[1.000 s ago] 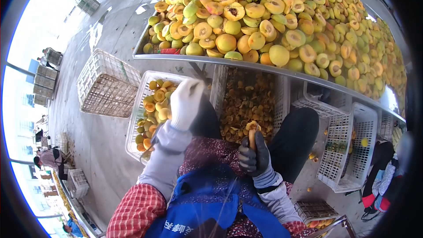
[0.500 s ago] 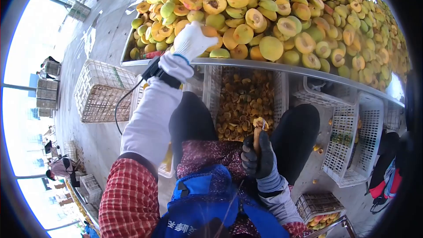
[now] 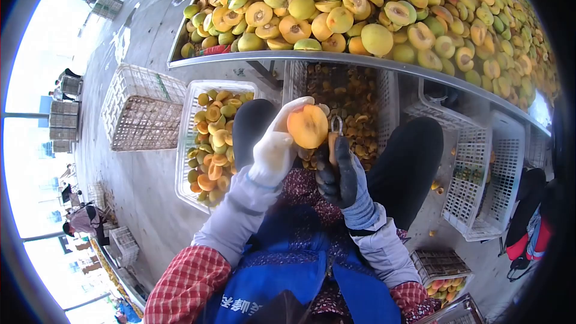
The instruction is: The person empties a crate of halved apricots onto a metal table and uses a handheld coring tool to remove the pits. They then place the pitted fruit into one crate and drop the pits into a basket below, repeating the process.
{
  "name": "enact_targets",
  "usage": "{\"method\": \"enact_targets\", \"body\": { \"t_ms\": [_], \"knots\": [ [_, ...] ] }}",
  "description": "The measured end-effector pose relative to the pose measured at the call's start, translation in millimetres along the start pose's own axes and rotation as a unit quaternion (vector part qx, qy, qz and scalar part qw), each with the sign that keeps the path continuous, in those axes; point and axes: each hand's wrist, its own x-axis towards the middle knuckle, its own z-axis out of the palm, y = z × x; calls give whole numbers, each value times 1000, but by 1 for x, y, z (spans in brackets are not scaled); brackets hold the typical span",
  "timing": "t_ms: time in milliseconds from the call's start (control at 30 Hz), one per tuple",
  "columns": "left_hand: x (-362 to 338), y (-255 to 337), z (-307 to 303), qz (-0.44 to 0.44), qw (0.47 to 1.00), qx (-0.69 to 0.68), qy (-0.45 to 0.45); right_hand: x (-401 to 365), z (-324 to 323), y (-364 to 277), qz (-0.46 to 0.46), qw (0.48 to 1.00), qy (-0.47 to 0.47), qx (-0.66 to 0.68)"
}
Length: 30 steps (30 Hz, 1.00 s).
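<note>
My left hand [image 3: 273, 150], in a white glove, holds a peach half [image 3: 307, 126] with its orange cut face turned up towards me. Close beside it, my right hand [image 3: 339, 180] wears a dark glove and is closed round the wooden handle of a pitting tool [image 3: 333, 141]. The tool's metal loop points up, just right of the fruit and apart from it. Beneath both hands, between my knees, a crate [image 3: 389, 99] contains brown-orange scraps. Beyond it, a metal-edged table [image 3: 252, 56] bears a big heap of halved peaches [image 3: 360, 9].
A white crate [image 3: 183, 159] of peach halves stands by my left knee, with a taller crate [image 3: 144, 108] further left. At right are more crates [image 3: 468, 186] and a crate of fruit [image 3: 441, 264]. People [image 3: 87, 223] are at the far left.
My left hand has come back from the heap to my lap with a peach half. The orange piece that sat on the pitting tool's loop is gone. My right hand has moved up slightly.
</note>
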Motion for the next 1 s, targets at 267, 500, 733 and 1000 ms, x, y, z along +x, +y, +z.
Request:
{"method": "enact_targets", "body": {
  "t_ms": [267, 500, 733, 1000],
  "knots": [
    [-31, 6, 17, 6, 997, 74, -21, -28, -6, 26, -284, 818, -2, -500],
    [-47, -12, 46, 131, 974, 160, 88, -34, 2, 42, -426, 788, 46, -442],
    [-49, -19, 48, 162, 952, 251, 59, -29, -7, 51, -438, 823, -5, -363],
    [-22, 15, 23, -96, 944, 308, -71, -32, -30, 40, -429, 778, 1, -459]
  ]
}}
